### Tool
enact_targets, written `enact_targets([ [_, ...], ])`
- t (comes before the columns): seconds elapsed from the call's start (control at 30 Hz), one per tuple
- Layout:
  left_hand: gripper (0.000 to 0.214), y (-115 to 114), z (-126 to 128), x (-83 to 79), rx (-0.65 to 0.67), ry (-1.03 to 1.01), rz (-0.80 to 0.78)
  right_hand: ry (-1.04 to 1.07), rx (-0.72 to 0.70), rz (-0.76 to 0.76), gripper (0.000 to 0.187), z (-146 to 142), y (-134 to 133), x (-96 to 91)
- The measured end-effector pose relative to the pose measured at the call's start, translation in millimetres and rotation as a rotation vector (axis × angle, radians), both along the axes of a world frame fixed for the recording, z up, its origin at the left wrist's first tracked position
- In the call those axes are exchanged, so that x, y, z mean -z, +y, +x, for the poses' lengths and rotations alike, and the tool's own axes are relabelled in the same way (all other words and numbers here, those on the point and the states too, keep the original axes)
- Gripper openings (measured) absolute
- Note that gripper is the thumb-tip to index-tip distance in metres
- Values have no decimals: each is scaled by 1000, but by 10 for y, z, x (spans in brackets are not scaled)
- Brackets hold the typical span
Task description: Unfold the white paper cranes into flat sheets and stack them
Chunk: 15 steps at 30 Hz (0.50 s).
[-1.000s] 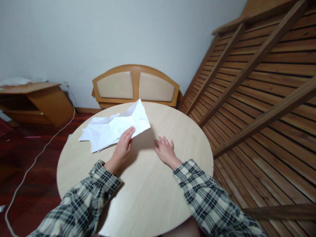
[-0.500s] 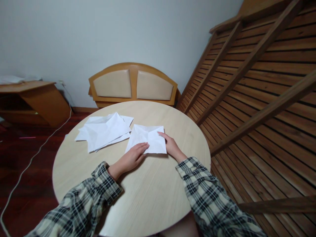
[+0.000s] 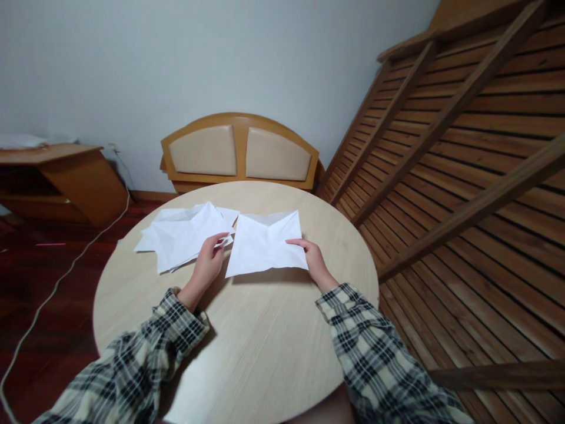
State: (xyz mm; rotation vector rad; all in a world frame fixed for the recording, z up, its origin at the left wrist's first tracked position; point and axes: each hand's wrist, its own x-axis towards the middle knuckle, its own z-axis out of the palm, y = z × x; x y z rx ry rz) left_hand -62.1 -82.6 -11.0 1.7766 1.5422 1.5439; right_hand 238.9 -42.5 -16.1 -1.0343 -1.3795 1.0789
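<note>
We count one round table (image 3: 265, 353), and everything else is placed from it. Above its middle are two hands, the left hand (image 3: 208, 263) and the right hand (image 3: 314, 259), in two plaid sleeves (image 3: 145, 365). One creased white sheet (image 3: 265, 247) is between them. On the table's far left part lies one pile of white sheets (image 3: 185, 235); we cannot tell how many it holds. Behind the table stands one chair back (image 3: 241, 126) with two padded panels. Left of the table are one low wooden cabinet (image 3: 66, 182) and one white cable (image 3: 62, 277). Right of the table is one slatted wooden frame (image 3: 485, 265) crossed by four beams.
</note>
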Motion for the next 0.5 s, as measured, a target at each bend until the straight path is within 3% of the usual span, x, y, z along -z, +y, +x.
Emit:
enact_targets([
  [0.13, 33, -21, 39, -25, 109, -213, -81, 158, -22, -111, 23, -21, -19, -57],
  [0.27, 35, -103, 120, -110, 261, -290, -88, 248, -51, -183, 23, -53, -43, -104],
  [0.5, 27, -149, 175, -141, 307, -325, -87, 250, -64, -184, 19, -80, -88, -151],
])
